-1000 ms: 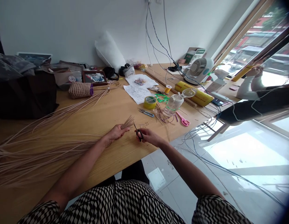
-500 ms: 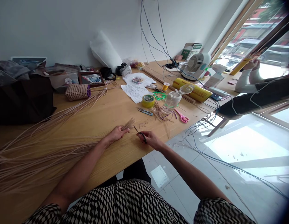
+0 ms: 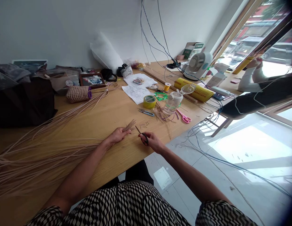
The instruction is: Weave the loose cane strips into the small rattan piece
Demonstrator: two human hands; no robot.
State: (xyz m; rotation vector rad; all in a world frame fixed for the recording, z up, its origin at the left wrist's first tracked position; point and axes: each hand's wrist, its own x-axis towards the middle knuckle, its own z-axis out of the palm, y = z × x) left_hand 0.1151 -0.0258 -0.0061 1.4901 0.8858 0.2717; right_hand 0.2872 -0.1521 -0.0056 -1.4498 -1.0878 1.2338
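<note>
**Scissors (image 3: 143,139) eased back from cane bundle (image 3: 130,126)**

Left hand (image 3: 117,136): yours, closed around the bundle, tips projecting clear of your fingers so the blades can reach them; long tails trail across the wooden table (image 3: 105,128). Right hand (image 3: 153,142): yours, closed on the black handles, points tilted toward the tips, just apart. Blades open or shut: cannot tell.

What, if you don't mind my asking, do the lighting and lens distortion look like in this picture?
In the head view, window daylight washes the floor tiles into glare, the wide lens bows the window frame, and the left hand and right hand look sharp.
</note>
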